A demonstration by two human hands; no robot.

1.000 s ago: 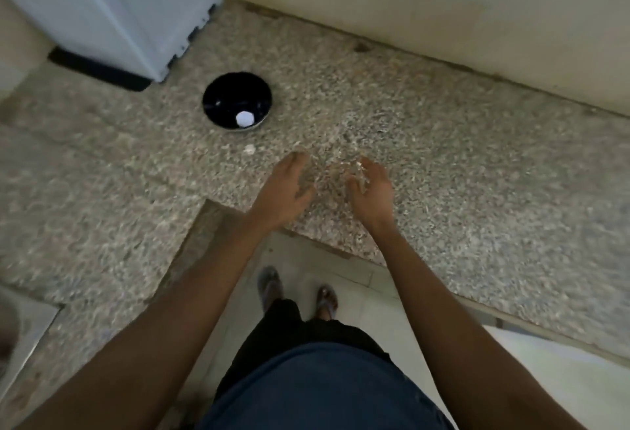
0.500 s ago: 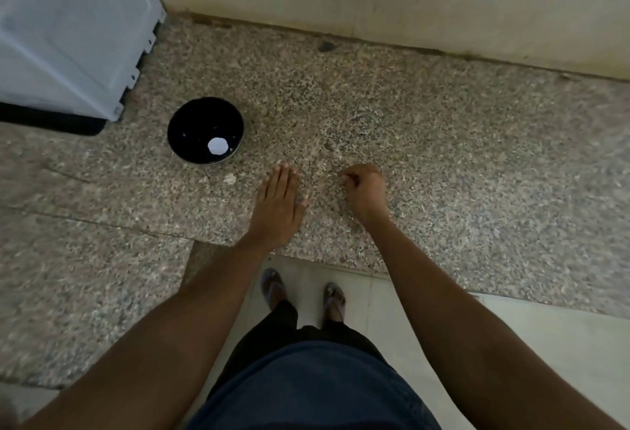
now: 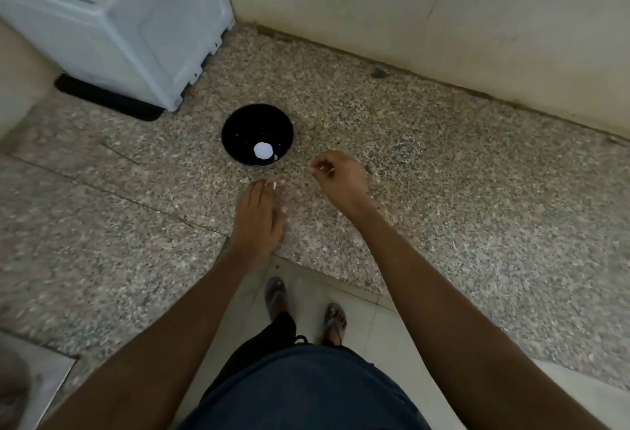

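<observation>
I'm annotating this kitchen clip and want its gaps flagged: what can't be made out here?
Head view only:
Right hand: its curled fingers hide whether it pinches anything.
White bit in the round black bowl: too small to identify.
Left hand: motion blur hides whether it touches the speckled stone counter.
White boxy appliance: cut off by the top-left edge.

Obstacles:
- Black bowl (image 3: 257, 134), centre of frame, just above your left hand (image 3: 259, 221) and to the left of your right hand (image 3: 341, 179). A narrow strip of counter (image 3: 477, 191) separates it from each.
- White appliance (image 3: 112, 20) on a black mat (image 3: 109, 98), filling the upper left.
- Wall (image 3: 409, 20), closing the top edge.

Open to you:
- Bare counter from right of centre to the right edge.
- The left-centre stretch below the mat.
</observation>
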